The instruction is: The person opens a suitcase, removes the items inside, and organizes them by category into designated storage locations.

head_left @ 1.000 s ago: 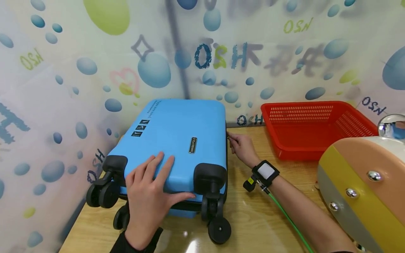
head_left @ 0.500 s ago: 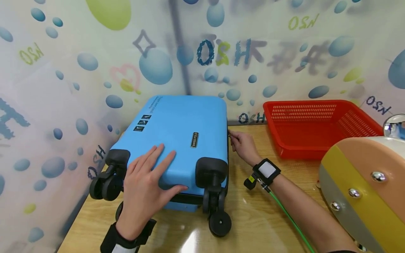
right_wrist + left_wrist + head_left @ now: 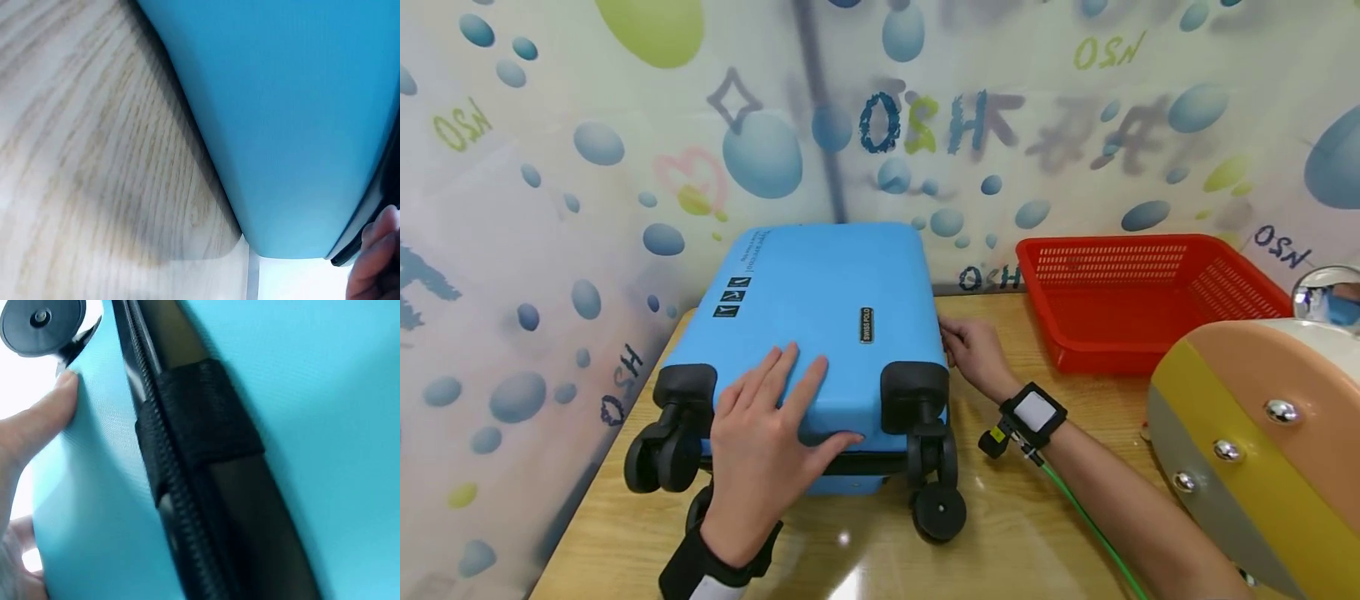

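Observation:
A light blue hard-shell suitcase (image 3: 820,275) lies flat, its black wheels (image 3: 938,510) toward me. My left hand (image 3: 767,450) rests on its near end, fingers spread over the top and thumb across the end edge. In the left wrist view a black zipper (image 3: 178,487) runs along the end wall, beside a black fabric tab (image 3: 209,415). At the right side of the suitcase my right hand (image 3: 976,354) has its fingers curled in a pinch at the zipper line; the zipper pull is hidden by the fingers. The right wrist view shows the fingertips (image 3: 378,240) against the black seam.
A red plastic basket (image 3: 1105,362) stands at the back right of the wooden table (image 3: 1015,517). In the right foreground is a rounded striped object (image 3: 1247,400) with chrome studs. A patterned curtain (image 3: 880,183) hangs behind. A green cable (image 3: 1093,533) trails from the right wrist.
The suitcase has turned slightly, its near end swinging right and a little away from me. My left hand has moved with it; my right hand stays at the suitcase's side.

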Motion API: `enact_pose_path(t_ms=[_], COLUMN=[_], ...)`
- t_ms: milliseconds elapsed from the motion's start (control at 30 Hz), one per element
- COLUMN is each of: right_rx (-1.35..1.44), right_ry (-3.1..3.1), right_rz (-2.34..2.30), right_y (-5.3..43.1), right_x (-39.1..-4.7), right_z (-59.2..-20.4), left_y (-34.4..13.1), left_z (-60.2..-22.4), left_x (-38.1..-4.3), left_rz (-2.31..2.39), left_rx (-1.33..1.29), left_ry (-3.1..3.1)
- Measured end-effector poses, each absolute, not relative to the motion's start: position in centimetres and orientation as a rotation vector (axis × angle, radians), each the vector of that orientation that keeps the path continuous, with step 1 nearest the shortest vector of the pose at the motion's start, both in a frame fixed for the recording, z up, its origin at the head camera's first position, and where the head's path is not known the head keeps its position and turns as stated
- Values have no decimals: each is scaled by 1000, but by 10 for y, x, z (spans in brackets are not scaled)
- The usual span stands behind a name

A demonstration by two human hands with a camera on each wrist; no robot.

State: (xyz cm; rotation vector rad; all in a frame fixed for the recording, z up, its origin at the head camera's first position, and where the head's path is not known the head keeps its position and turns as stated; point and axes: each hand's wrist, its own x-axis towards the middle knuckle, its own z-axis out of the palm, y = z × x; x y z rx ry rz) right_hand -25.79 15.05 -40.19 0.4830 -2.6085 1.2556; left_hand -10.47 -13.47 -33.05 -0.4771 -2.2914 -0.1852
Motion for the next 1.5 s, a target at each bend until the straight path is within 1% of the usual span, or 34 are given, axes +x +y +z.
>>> enact_pose_path(t_ms=[167, 433, 667, 967, 1133, 1300, 1500], right_rx=[480, 561, 607, 680, 641, 573, 526], right_ry=[-2621, -2593, -2593, -2636, -2629, -2655, -2682], right_rz=[1239, 1258, 1204, 1164, 1082, 1061, 1074], right_y=[151, 159, 164, 160, 153, 149, 147], right_x=[-253, -246, -238, -214, -193, -173, -161], right_z=[-401, -401, -402, -399, -394, -389, -383], left_y=[-124, -98, -95, -114, -121, -116, -102], left_z=[-333, -337, -338, -338, -341, -350, -357], left_x=[-101, -97, -96, -102, -103, -98, -93], left_rz=[-171, -115, -124, -172, -187, -196, -219], left_rx=[-436, -365, -383, -421, -435, -466, -597], left_ry=[-2274, -2274, -2310, -2281, -2278, -2148, -1939])
